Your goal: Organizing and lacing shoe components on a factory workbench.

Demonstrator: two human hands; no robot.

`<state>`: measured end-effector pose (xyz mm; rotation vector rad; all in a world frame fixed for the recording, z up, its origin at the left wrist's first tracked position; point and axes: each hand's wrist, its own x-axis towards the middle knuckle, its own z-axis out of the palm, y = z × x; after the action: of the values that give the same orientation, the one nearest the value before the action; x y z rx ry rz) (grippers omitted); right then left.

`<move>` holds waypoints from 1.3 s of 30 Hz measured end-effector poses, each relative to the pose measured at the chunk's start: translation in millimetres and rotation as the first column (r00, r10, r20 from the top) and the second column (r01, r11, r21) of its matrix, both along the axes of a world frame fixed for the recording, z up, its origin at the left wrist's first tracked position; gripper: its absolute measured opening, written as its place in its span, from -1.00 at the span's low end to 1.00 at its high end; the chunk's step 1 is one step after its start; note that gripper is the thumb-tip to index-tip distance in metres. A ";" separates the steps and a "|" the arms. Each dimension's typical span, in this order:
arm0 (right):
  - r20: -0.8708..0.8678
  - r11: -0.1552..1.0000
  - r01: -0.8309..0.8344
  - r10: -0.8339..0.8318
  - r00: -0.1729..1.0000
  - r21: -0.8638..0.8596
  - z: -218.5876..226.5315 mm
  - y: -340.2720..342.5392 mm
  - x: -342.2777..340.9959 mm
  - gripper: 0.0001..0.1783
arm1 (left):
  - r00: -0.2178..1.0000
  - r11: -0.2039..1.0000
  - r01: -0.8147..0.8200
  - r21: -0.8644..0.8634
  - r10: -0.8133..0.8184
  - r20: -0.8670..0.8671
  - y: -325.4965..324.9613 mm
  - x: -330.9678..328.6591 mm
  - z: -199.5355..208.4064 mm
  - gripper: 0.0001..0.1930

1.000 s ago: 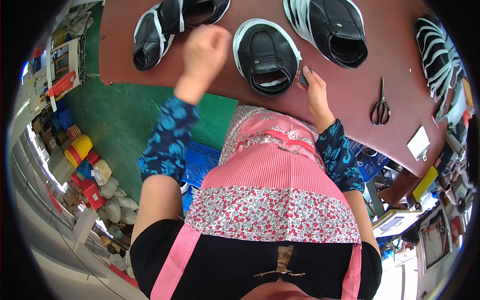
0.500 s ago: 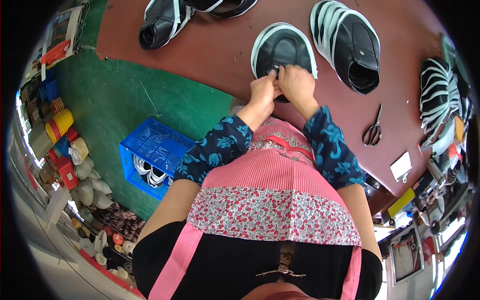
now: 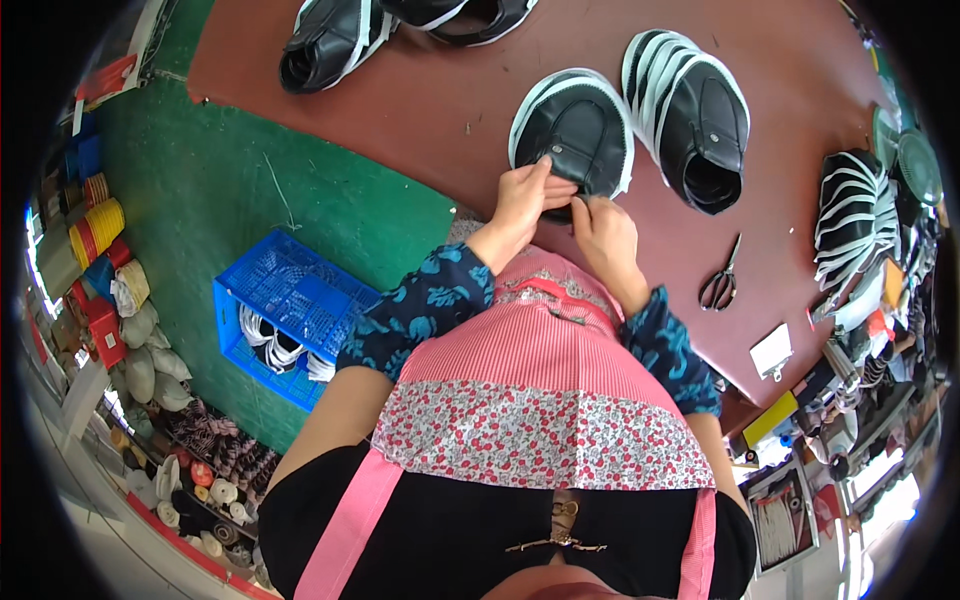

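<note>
The black shoe upper [image 3: 575, 128] sits near the table's edge, left hand [image 3: 520, 205] at its opening, fingers pressed together; right hand [image 3: 608, 240] bunches its fingertips there, whether pinching I can't tell. Stacked uppers [image 3: 715, 130] crowd its right; scissors [image 3: 728, 270] and clipboard [image 3: 771, 350] lie nearer. Reddish-brown table [image 3: 400, 105]; blue crate [image 3: 290, 272] on green floor [image 3: 340, 180].

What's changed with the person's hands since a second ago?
The left hand, raised left of the middle black shoe upper before, has come right to its near, open end and touches it. The right hand has shifted from the upper's right side to that end; whether it still holds the small dark piece is hidden. The scissors and clipped white sheet stayed on the table.
</note>
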<state>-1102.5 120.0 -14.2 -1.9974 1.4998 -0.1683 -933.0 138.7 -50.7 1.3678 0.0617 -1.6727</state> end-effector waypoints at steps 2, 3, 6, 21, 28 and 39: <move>0.099 0.989 0.128 -0.121 0.988 -0.070 -9.5 -5.6 -25.9 -0.65 | 0.992 0.994 0.109 0.013 -0.110 0.058 2.2 3.9 7.2 -0.48; 0.105 0.982 0.162 -0.152 0.983 -0.100 -24.7 -13.5 -43.4 -0.65 | 0.967 0.974 0.221 0.040 -0.224 0.119 4.8 4.2 12.5 -0.44; 0.323 0.790 0.482 -0.601 0.731 0.379 -56.9 -20.1 -58.4 -0.61 | 0.475 0.667 0.741 -0.081 -0.434 0.766 19.6 -16.8 30.2 -0.55; 0.326 0.484 0.537 -0.872 0.366 0.691 -89.0 -25.2 -77.6 -0.56 | -0.504 0.826 0.532 0.186 0.132 0.854 -27.5 310.4 66.6 -0.82; 0.316 0.429 0.438 -0.897 0.308 0.790 -84.4 -20.6 -46.8 -0.57 | -0.471 0.663 0.698 0.272 0.138 0.871 -91.1 373.7 27.5 -0.68; 0.303 0.393 0.418 -0.915 0.267 0.819 -96.8 -1.0 -41.0 -0.56 | 0.039 0.374 0.927 -0.031 -0.014 0.999 4.8 78.3 45.3 -0.76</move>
<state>-1143.5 119.0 -111.0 -0.3914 1.4820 -0.7128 -854.7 143.5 -5.4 1.4887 -2.0278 -0.7753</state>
